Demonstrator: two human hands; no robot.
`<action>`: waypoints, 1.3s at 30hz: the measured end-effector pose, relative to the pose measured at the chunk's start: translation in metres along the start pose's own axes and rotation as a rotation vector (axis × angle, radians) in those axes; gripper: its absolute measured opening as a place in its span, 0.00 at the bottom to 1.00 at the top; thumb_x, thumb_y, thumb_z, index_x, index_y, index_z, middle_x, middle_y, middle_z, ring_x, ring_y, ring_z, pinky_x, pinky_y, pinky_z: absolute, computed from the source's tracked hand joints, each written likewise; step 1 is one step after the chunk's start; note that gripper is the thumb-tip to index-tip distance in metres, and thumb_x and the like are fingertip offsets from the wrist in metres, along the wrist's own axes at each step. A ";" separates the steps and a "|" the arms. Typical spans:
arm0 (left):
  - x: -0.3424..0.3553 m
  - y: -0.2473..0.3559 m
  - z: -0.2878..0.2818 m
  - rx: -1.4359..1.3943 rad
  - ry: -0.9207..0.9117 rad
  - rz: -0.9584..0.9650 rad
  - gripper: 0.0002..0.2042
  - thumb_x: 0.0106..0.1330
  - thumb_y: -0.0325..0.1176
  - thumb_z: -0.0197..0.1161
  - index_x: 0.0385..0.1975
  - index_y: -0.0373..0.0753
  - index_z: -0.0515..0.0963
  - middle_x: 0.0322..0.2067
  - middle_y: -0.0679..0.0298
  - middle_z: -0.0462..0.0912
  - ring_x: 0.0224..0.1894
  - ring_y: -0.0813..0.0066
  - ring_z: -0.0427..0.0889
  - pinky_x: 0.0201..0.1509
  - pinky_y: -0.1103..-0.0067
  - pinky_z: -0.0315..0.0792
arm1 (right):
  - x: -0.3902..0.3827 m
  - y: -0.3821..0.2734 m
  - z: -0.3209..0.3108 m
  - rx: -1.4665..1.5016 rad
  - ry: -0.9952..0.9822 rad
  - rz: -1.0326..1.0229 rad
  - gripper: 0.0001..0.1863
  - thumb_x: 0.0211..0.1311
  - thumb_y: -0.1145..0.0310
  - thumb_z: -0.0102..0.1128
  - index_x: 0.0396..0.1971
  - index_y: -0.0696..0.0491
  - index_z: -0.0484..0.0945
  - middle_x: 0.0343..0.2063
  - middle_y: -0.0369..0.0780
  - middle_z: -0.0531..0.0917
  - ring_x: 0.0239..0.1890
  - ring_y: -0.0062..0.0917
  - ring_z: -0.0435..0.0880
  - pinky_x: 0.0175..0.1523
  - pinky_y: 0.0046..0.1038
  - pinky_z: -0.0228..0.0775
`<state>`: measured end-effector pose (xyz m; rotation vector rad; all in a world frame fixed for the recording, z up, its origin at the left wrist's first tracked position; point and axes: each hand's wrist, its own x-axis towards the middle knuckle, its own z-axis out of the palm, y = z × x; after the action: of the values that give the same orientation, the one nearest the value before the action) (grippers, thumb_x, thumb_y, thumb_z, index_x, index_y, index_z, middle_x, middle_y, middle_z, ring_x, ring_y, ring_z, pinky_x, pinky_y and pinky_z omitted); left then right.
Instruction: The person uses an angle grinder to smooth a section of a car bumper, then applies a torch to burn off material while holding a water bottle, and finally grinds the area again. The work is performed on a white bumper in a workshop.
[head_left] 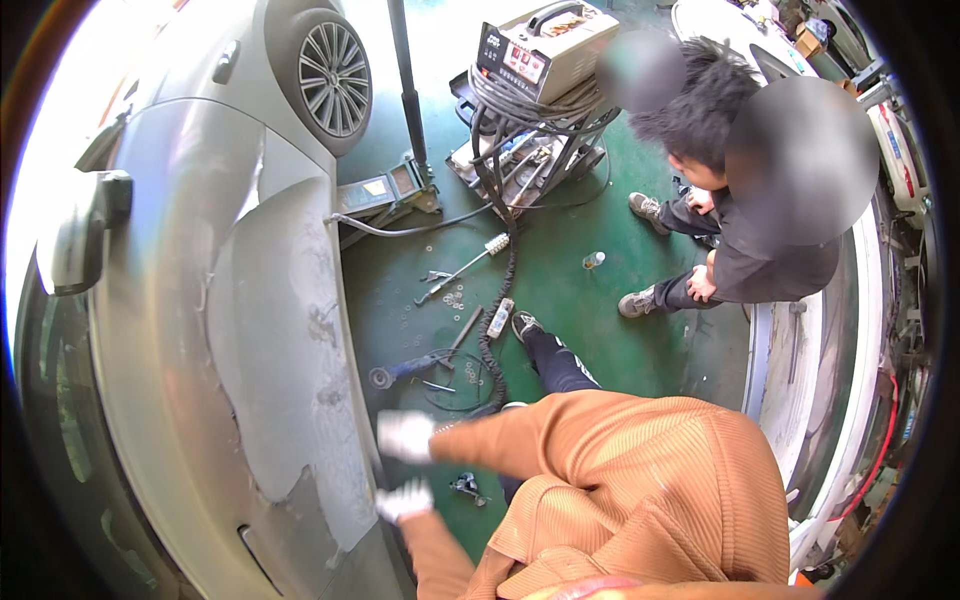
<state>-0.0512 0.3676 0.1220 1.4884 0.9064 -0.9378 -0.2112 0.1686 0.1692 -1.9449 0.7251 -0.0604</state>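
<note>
My left hand (405, 500), in a white glove, is at the lower edge of a silver car's side panel (280, 330), its fingers stretched out. Just above it in the head view, my right hand (404, 436), also white-gloved, is close to the same edge and smeared by motion. Whether it holds anything cannot be made out. The panel carries a large matte grey patch with rough, streaked spots. On the floor beyond my right hand lies a blue power tool with a round head (382, 376). A small dark object (468, 488) lies by my left forearm.
A welding machine (545, 55) wrapped in cables stands on a cart, near a floor jack (390, 190). A slide hammer (462, 270), several rings, a power strip (500, 318) and a small bottle (594, 260) lie about. Another person (770, 260) sits on the right beside a white car.
</note>
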 end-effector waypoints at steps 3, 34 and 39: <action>-0.132 0.019 0.038 -0.074 -0.040 -0.158 0.46 0.72 0.74 0.45 0.77 0.39 0.65 0.76 0.54 0.69 0.80 0.53 0.65 0.84 0.54 0.55 | -0.034 -0.023 0.051 0.339 -0.078 0.112 0.29 0.75 0.40 0.56 0.45 0.54 0.87 0.51 0.52 0.89 0.53 0.55 0.87 0.60 0.49 0.79; -0.158 -0.033 0.129 1.234 0.475 0.994 0.33 0.85 0.47 0.56 0.77 0.24 0.64 0.76 0.42 0.70 0.77 0.53 0.71 0.83 0.65 0.62 | -0.282 0.473 -0.232 -0.080 0.045 1.022 0.21 0.75 0.63 0.48 0.48 0.57 0.90 0.55 0.52 0.89 0.56 0.52 0.88 0.64 0.48 0.79; -0.159 0.115 0.312 1.259 0.512 2.240 0.31 0.80 0.45 0.66 0.74 0.29 0.70 0.73 0.41 0.73 0.75 0.47 0.72 0.80 0.57 0.68 | -0.230 0.534 -0.267 -0.104 0.224 0.889 0.22 0.71 0.56 0.53 0.50 0.55 0.90 0.54 0.55 0.88 0.59 0.53 0.86 0.66 0.46 0.77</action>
<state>-0.0328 0.0381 0.2861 2.3821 -1.4766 0.8618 -0.7374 -0.0901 -0.0863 -1.5651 1.7049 0.3123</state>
